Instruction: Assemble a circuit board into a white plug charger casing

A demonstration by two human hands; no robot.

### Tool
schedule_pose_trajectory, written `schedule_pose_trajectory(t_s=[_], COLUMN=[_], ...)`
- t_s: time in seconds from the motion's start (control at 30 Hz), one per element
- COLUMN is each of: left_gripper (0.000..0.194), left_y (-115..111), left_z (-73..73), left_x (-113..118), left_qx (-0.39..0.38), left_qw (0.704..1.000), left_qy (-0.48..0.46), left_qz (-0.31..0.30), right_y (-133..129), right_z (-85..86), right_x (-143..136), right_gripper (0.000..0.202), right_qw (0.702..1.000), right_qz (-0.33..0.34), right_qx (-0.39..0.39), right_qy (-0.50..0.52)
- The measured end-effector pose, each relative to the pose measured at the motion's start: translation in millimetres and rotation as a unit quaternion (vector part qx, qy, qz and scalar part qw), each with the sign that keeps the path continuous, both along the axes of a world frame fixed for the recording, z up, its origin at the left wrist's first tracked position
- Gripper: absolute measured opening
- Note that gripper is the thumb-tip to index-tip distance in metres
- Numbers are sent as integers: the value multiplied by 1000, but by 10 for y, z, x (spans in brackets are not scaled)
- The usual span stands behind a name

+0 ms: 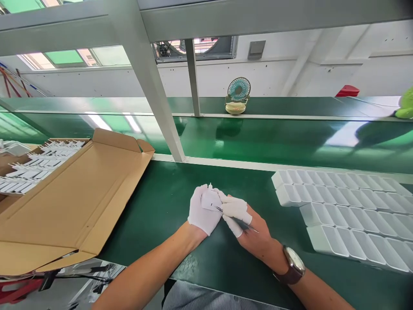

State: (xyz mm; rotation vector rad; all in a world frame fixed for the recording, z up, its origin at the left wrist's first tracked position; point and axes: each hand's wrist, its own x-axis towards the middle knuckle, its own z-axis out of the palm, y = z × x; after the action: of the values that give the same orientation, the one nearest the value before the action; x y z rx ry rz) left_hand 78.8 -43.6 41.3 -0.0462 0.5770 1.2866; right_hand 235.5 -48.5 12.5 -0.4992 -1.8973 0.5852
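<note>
left hand (202,211) held white part (210,199), closed around it | right hand (248,224) at 3 o'clock, pinching tweezers (237,219) | tips touched part, axis 10-to-4

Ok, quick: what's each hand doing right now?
Left hand: gloved, closed around a small white part.
Right hand: finger cots on the fingertips, pinching a thin dark tool against that part.

White glove on left hand (202,211) — watch on right hand (250,228).
</note>
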Motion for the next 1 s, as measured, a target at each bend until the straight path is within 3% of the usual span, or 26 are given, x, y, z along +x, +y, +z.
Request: schedule_pose_trajectory(t_s=[0.1,0.27,0.37,0.47,0.6,0.73,0.8,0.9,1.0], left_gripper=[26,23,27,42,53,16,10,14,22], left_y=[26,100,138,141,82,29,22,28,35], left_z=[-18,-51,-66,-122,-196,-168,-129,-74,-42], left_x=[-17,-81,-71,-24,22,0,-23,-50,-62], left_qx=[-1,29,74,54,0,25,40,57,62], left_qw=[1000,992,989,991,987,993,997,998,998], left_qy=[3,96,95,103,157,118,65,1,-2], left_qz=[10,72,88,73,36,-9,-31,-35,-27], right_y=[-23,0,46,65,12,-56,-70,-74,-78], right_z=[42,164,159,121,147,214,210,151,73], right_x=[-10,-9,7,19,-3,-32,-27,-10,-1], right_gripper=[45,20,17,17,14,13,16,31,43], right_qw=[1000,982,963,950,955,971,981,995,1000], right_qz=[-16,-86,-62,-27,-7,-5,-18,-13,11], right_qx=[-16,-167,-249,-283,-260,-203,-164,-84,-19], right_qy=[9,34,83,127,145,127,101,57,22])
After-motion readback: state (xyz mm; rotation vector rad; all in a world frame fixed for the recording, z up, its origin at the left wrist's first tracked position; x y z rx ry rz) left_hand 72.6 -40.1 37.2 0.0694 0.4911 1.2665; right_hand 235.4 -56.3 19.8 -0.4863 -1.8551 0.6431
